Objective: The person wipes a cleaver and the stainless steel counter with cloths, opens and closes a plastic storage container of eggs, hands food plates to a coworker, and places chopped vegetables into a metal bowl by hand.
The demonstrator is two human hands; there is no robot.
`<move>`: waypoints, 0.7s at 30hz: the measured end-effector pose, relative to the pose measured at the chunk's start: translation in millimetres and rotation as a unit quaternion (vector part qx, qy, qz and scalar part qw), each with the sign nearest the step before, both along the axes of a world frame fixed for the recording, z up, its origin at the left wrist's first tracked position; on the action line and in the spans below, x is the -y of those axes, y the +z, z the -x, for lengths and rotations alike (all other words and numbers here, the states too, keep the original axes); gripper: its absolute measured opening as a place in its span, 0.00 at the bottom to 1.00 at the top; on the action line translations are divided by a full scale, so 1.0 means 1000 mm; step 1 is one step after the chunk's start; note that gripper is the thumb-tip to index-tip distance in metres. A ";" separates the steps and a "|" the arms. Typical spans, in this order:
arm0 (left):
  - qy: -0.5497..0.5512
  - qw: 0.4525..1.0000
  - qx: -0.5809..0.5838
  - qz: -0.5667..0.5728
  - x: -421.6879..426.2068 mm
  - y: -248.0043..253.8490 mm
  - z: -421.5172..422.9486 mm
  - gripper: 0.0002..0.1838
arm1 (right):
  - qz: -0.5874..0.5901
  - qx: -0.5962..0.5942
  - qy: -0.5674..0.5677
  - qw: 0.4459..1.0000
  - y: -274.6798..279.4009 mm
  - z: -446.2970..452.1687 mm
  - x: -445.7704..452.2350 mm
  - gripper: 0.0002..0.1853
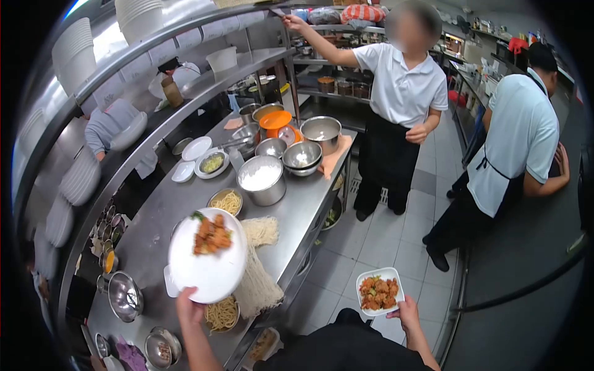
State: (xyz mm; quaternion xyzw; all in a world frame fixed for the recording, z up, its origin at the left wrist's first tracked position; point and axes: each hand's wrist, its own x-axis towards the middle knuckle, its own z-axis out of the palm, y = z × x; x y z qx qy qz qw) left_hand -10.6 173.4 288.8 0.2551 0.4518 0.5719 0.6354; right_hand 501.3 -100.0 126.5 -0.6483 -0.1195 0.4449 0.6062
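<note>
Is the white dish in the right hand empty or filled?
Filled: browned food pieces cover most of the dish held in the right hand, leaving its rim visible.

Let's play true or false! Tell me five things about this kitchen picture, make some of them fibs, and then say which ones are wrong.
1. The left hand holds a round white plate with food on it. True.
2. The right hand is empty. False: it holds a squarish white dish with food pieces in it.
3. The orange scale stands on the floor. False: it is on the steel table.
4. A co-worker facing this way has one arm raised. True.
5. The floor is covered with red carpet. False: it has pale tiles.
</note>
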 end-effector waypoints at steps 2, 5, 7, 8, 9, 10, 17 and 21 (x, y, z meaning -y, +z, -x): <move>-0.047 0.998 0.009 0.027 0.023 -0.023 -0.041 0.33 | -0.002 -0.001 0.002 1.000 -0.007 -0.019 0.004 0.21; -0.093 0.991 0.079 0.047 0.055 -0.025 -0.116 0.34 | 0.013 -0.016 -0.021 1.000 -0.014 -0.046 0.003 0.22; -0.102 0.992 0.055 0.057 0.061 -0.053 -0.143 0.34 | 0.005 -0.017 -0.023 1.000 -0.005 -0.060 -0.007 0.21; -0.107 0.991 0.050 0.063 0.063 -0.060 -0.160 0.33 | 0.001 -0.016 -0.029 0.999 -0.002 -0.066 -0.013 0.21; -0.116 0.989 0.052 0.071 0.063 -0.070 -0.174 0.33 | -0.001 -0.017 -0.027 0.999 -0.002 -0.073 -0.019 0.21; -0.125 0.988 0.055 0.079 0.062 -0.078 -0.188 0.33 | -0.002 -0.011 -0.034 0.999 -0.003 -0.080 -0.027 0.20; -0.187 0.980 0.042 0.060 0.010 -0.114 -0.292 0.33 | -0.019 -0.006 -0.063 0.998 0.001 -0.144 -0.083 0.17; -0.218 0.973 0.026 0.074 -0.037 -0.116 -0.347 0.31 | -0.027 0.020 -0.071 0.997 0.026 -0.186 -0.114 0.15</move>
